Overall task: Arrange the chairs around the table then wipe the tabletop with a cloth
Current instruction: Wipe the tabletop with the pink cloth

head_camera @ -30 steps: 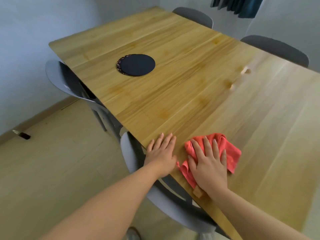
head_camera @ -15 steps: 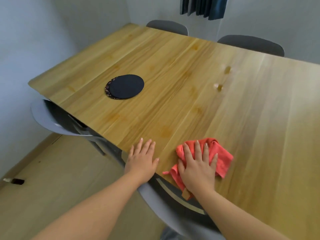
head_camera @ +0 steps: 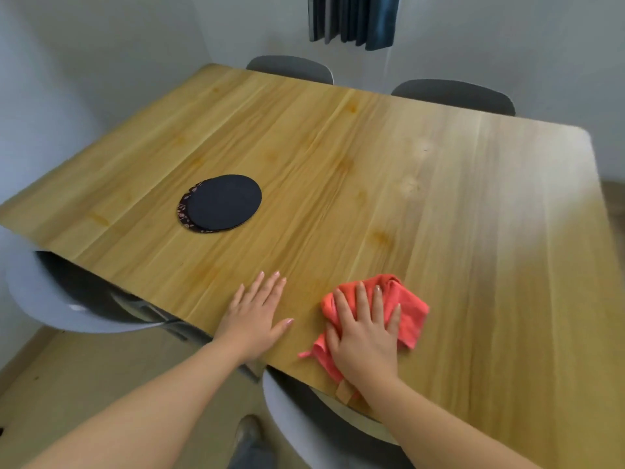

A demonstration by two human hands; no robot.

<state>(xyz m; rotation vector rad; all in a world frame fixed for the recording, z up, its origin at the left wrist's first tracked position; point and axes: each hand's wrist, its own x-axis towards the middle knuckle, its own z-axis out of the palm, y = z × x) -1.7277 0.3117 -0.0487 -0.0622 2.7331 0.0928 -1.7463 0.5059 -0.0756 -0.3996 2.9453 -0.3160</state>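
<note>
Starting at the left: a pale grey chair (head_camera: 50, 299) is tucked under the near left corner of the table (head_camera: 473, 214), with most of its seat hidden by the wooden top. A bit further in, roughly mid-table on the left half, are two round mats (head_camera: 223, 202) stacked together. The top one is plain black, and a patterned one peeks out along its left edge.

My left hand (head_camera: 257, 316) is lying flat, palm down, right at the near edge of the table. The fingers are straight, the thumb sticks out to the right, and it's not holding anything. Below that edge, between my forearms, a second chair (head_camera: 304, 421) is pushed in.

Just to the right of my left hand, not touching it, is the cloth (head_camera: 411, 313). It's coral red and bunched up on the tabletop by the near edge, and a small tan label (head_camera: 343, 389) sticks out near my wrist. My right hand (head_camera: 363, 333) is spread flat on top of it, fingers fanned out, pressing down rather than gripping.

On the far side, a far-left chair (head_camera: 291, 67) and a far-right chair (head_camera: 453, 94) are pushed in with just their dark backs showing. A dark curtain (head_camera: 351, 18) hangs on the wall above them.
</note>
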